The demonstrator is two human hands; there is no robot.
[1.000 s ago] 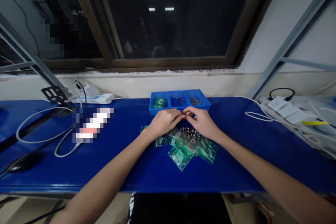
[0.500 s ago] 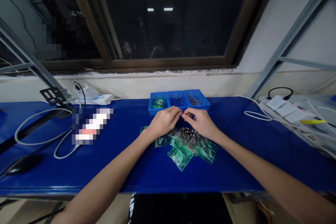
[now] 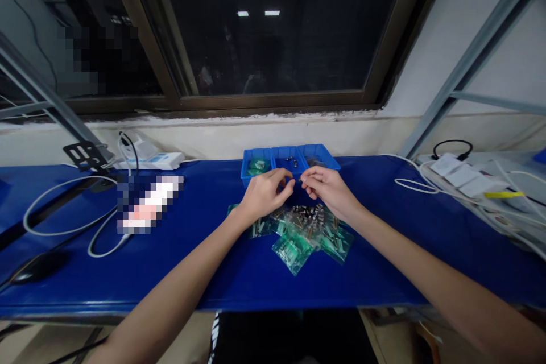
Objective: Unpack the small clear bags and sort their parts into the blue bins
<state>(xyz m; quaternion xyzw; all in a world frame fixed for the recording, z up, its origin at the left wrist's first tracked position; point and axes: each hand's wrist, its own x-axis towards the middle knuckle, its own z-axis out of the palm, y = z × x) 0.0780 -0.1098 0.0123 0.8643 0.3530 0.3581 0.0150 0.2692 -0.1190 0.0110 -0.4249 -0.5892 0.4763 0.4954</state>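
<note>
Currently on inspection: a blue three-compartment parts tray, and in front of it a heap of clear green-tinted plastic bags with loose dark metal parts lying on top.

Tray position: on the far side of the blue table, close to the wall and below the window, with its near edge just behind the heap.

Tray contents: the left compartment holds a green-tinted bag; the middle one has a few small dark metal parts; the right one holds a clear bag of dark pieces, partly hard to make out.

Parts condition: the loose pieces look like short cylinders with metal leads, too small to identify exactly. The bags overlap and lie flat, and several contain slim metal pieces.

Left hand: raised above the back of the heap, just in front of the tray; the grip is narrow, with the fingertips curled inward.

Right hand: level with the left and close beside it; the grip is a narrow pinch of thumb and fingers.

Held item: cannot tell; anything between the fingertips is too small to confirm.

Surroundings: a computer mouse and a looped white cable lie on the left of the table; a pixelated object is unreadable.
</note>
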